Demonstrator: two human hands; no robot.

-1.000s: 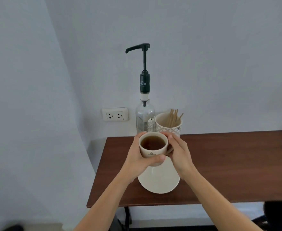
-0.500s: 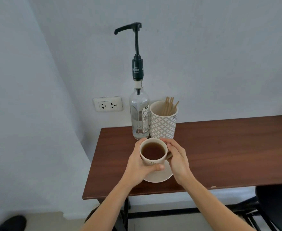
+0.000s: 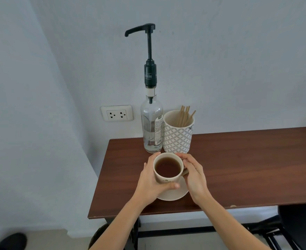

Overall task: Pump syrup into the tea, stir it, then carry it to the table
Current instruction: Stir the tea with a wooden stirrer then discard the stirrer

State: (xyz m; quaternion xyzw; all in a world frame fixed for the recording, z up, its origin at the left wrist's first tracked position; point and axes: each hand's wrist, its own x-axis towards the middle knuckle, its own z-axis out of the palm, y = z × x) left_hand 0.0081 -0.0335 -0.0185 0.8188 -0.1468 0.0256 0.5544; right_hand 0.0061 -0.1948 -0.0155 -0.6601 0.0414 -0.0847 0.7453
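A cream cup of brown tea [image 3: 168,168] is held between both hands just over its white saucer [image 3: 175,194] on the dark wooden table [image 3: 248,168]. My left hand [image 3: 151,183] wraps the cup's left side, thumb across the front. My right hand [image 3: 193,175] closes on the right side at the handle. Behind the cup stands a clear syrup bottle [image 3: 152,127] with a tall black pump [image 3: 149,56], its spout pointing left. A patterned holder [image 3: 178,136] with several wooden stir sticks [image 3: 184,117] is beside the bottle.
A white wall socket [image 3: 117,115] sits left of the bottle. The table's left edge and front edge are close to the saucer. A black chair [image 3: 296,230] is at the lower right and a dark shoe [image 3: 11,240] at the lower left.
The cup, first held higher above the saucer, has come down close to it with both hands still on it. The view has shifted, showing more of the bottle and holder.
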